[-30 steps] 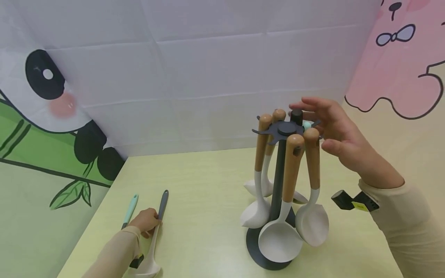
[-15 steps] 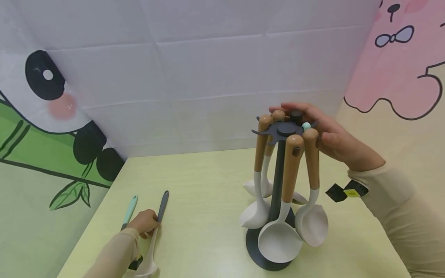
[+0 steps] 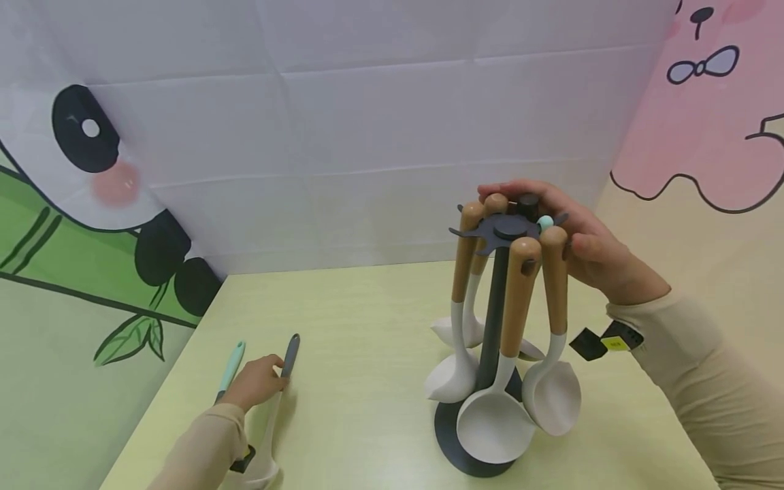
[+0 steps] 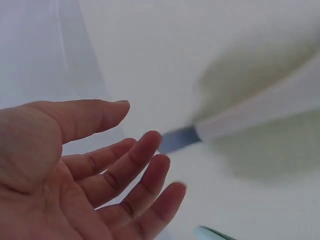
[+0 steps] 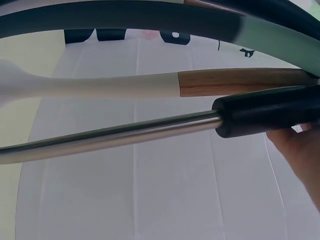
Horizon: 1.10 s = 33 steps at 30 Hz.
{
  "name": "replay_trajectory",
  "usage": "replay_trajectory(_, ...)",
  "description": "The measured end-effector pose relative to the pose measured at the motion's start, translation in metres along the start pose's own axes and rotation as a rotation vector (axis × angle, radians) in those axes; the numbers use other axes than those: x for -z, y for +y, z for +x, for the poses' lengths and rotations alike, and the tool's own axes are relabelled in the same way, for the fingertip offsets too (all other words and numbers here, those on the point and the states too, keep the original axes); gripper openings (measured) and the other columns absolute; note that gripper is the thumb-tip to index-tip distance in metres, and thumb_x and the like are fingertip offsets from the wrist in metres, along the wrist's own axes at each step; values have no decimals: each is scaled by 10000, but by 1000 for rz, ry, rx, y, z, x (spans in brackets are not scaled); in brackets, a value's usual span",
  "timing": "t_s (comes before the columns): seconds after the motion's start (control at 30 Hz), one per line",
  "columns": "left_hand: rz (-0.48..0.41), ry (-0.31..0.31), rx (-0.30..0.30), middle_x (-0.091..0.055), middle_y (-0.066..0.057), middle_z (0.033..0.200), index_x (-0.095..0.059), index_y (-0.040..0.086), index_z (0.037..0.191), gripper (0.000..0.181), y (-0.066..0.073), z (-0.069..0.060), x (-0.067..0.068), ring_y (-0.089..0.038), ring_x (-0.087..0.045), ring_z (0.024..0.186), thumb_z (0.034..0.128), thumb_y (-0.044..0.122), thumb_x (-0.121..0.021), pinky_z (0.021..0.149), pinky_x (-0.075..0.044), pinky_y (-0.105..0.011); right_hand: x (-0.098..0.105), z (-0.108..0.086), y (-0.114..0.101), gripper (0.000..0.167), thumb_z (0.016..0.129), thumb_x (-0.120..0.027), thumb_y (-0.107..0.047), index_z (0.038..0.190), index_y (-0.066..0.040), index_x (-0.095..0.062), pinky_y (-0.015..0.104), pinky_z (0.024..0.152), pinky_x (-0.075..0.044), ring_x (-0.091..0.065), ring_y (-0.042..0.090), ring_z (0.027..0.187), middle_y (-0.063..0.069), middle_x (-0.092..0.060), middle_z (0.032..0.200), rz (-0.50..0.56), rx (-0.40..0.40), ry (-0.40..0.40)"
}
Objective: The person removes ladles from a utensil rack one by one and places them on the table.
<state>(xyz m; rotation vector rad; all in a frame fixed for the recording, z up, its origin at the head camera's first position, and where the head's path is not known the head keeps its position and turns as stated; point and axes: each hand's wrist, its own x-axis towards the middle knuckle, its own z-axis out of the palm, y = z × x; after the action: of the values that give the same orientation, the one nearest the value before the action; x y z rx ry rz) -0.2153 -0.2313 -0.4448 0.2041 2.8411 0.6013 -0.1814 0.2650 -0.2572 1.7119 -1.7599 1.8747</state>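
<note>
- Head view: the utensil stand is placed upright toward the right of the table, hung all round with wooden-handled utensils; it is presumably kept steady by its round dark base.
- The right hand is placed behind the top of the stand, with thumb and forefinger spread apart around the black handle and the mint knob. This looks suited to reaching the far hooks; whether anything is gripped cannot be told, as most of the fingers are hidden.
- The grey-handled utensil is laid flat at the left of the table, where its handle is reached by the left hand. A mint-handled utensil is seen lying just beside that hand.
- A pale yellow surface is backed by a white sheet, flanked by a pink cartoon figure and green bamboo print.
- Left wrist view: a wide gap is left between thumb and loosely bent fingers; the grey handle is overlapped by fingertips, but contact cannot be confirmed.
- Right wrist view: the black handle, fitted to a metal shaft, is partly backed by the hand; firm hold cannot be judged.
</note>
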Motion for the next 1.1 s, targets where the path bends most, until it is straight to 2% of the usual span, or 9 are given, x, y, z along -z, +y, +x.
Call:
replay_trajectory(0.13, -18, 84, -88, -685, -153, 939, -590, -81, 1173, 306, 26, -6, 3, -260, -656, 779, 916, 68, -663, 671, -548, -411, 0, 0, 2, 666, 993, -537, -434, 1466, 3, -365, 361, 1127, -325, -325, 357, 1413, 197, -327, 1555, 12, 18, 14)
replay_trajectory(0.23, -43, 197, -202, -685, -121, 977, -618, -43, 1195, 301, 49, -13, 3, -313, -655, 881, 913, 51, -669, 736, -551, -458, 0, 0, 3, 639, 990, -549, -423, 1437, 6, -393, 367, 1130, -323, -309, 363, 1422, 206, -341, 1541, 25, 30, 22)
replay_trajectory(0.33, -105, 304, -298, -678, -75, 989, -638, 6, 1205, 293, 73, -18, 0, -323, -628, 955, 916, 40, -671, 773, -528, -457, 1, 1, 4, 625, 986, -556, -419, 1419, 8, -411, 367, 1128, -323, -309, 371, 1417, 210, -353, 1530, 27, 39, 29)
replay_trajectory(0.53, -257, 477, -505, -681, -24, 979, -664, 51, 1187, 320, 114, -27, -10, -212, -633, 942, 878, -22, -702, 750, -534, -394, 2, 2, 7, 609, 976, -581, -410, 1390, 13, -435, 366, 1134, -314, -308, 390, 1405, 224, -368, 1508, 47, 61, 30)
replay_trajectory(0.63, -323, 533, -615, -692, -11, 986, -667, 67, 1178, 348, 133, -33, -13, -170, -648, 918, 855, -54, -712, 734, -550, -345, 2, 2, 8, 600, 972, -586, -403, 1378, 15, -445, 365, 1128, -320, -310, 391, 1400, 225, -377, 1500, 53, 70, 35)
replay_trajectory(0.73, -406, 551, -714, -697, -12, 1000, -665, 65, 1171, 357, 150, -38, -15, -169, -661, 902, 847, -78, -705, 731, -564, -333, 1, 2, 9, 589, 970, -583, -391, 1367, 23, -448, 365, 1116, -334, -315, 391, 1397, 227, -383, 1495, 58, 77, 44)
replay_trajectory(0.8, -461, 540, -771, -697, -21, 1017, -657, 60, 1174, 351, 161, -42, -16, -187, -668, 907, 856, -85, -691, 739, -573, -350, 1, 2, 9, 580, 970, -579, -381, 1357, 31, -449, 364, 1114, -333, -318, 390, 1397, 229, -387, 1493, 60, 82, 50)
replay_trajectory(0.9, -538, 496, -842, -690, -46, 1053, -645, 56, 1187, 344, 175, -46, -18, -208, -673, 934, 875, -83, -674, 759, -582, -363, 0, 2, 9, 577, 968, -579, -376, 1351, 36, -451, 367, 1115, -334, -324, 389, 1395, 231, -394, 1489, 63, 86, 55)
replay_trajectory(1.1, -638, 404, -966, -677, -111, 1089, -629, 33, 1189, 350, 201, -53, -25, -229, -672, 993, 868, -101, -665, 798, -587, -355, -2, 3, 9, 579, 969, -580, -374, 1349, 44, -453, 365, 1121, -326, -333, 385, 1392, 230, -410, 1477, 62, 109, 56)
